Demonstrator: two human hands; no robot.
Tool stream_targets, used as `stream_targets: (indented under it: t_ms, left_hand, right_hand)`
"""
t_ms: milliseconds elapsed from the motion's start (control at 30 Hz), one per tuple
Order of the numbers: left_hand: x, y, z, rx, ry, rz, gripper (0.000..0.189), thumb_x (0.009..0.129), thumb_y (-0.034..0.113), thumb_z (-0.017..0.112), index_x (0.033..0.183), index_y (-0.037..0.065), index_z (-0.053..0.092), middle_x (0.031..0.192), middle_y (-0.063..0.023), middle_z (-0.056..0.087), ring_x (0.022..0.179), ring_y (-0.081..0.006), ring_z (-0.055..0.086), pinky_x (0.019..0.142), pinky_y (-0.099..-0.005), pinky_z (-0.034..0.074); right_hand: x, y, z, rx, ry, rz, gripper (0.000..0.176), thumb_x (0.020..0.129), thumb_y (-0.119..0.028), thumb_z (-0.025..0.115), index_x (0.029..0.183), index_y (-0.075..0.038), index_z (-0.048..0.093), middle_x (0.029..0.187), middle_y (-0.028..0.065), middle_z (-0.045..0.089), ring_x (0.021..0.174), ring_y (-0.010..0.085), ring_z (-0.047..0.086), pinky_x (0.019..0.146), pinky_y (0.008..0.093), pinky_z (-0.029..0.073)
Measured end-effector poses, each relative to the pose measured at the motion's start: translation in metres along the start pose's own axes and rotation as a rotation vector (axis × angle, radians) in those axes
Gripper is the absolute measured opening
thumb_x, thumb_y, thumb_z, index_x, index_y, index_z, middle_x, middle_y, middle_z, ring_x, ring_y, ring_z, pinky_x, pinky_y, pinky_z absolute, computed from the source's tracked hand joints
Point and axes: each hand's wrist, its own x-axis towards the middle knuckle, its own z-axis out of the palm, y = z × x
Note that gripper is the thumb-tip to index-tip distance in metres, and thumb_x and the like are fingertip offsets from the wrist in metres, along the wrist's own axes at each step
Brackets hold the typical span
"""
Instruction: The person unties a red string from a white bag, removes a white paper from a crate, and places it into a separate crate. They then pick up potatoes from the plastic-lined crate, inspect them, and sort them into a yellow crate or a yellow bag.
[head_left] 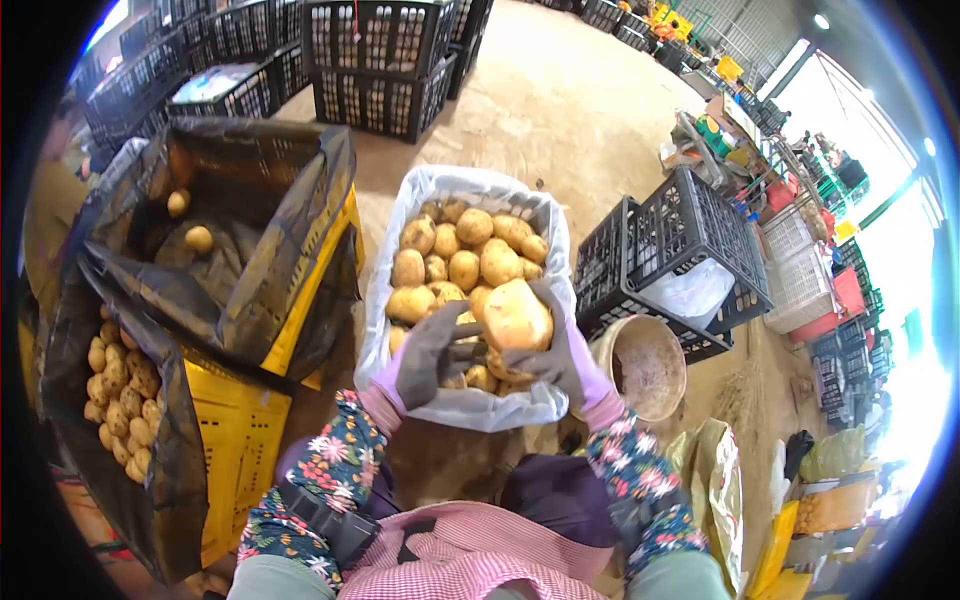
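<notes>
Both my hands wear dark grey gloves with purple cuffs. My right hand (560, 362) grips a large pale potato (518, 316), its fingers wrapped round the near side and right edge. To the left, my left hand (432, 358) is open over the loose potatoes, its fingers stretched towards the large one and holding nothing. Below both hands is a crate lined with a whitish plastic bag (378, 300), filled with many smaller potatoes (464, 268). My hands partly hide the potatoes at its near end.
On the left stand a yellow crate with a black liner (290, 270), two potatoes inside, and another black-lined crate (185, 440) holding many potatoes. To the right are black crates (690, 230) and a round bucket (650, 370). Stacked black crates (375, 70) stand beyond.
</notes>
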Motion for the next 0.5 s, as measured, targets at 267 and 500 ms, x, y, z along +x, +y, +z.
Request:
stream_targets:
  t_ms: [267,500]
  left_hand:
    - [0.008,-0.002,0.024,-0.189,0.080,-0.073,0.051,0.097,0.042,0.047,0.137,0.013,0.036,0.130,-0.0084,0.050,0.119,-0.0251,0.053,0.096,-0.0439,0.048]
    - [0.020,-0.004,0.015,-0.143,0.092,-0.080,0.061,0.093,0.049,0.050,0.137,0.009,0.037,0.132,-0.0110,0.049,0.121,-0.0281,0.051,0.100,-0.0476,0.045]
  right_hand:
    - [0.008,-0.017,0.035,0.225,0.026,0.051,0.061,0.087,-0.026,0.064,0.135,0.003,0.040,0.129,0.0167,0.051,0.118,0.0207,0.049,0.100,0.0322,0.040]
    - [0.013,-0.021,0.027,0.319,0.046,0.208,0.044,0.096,-0.027,0.053,0.127,0.004,0.050,0.124,0.0129,0.056,0.115,0.0184,0.054,0.096,0.0302,0.044]
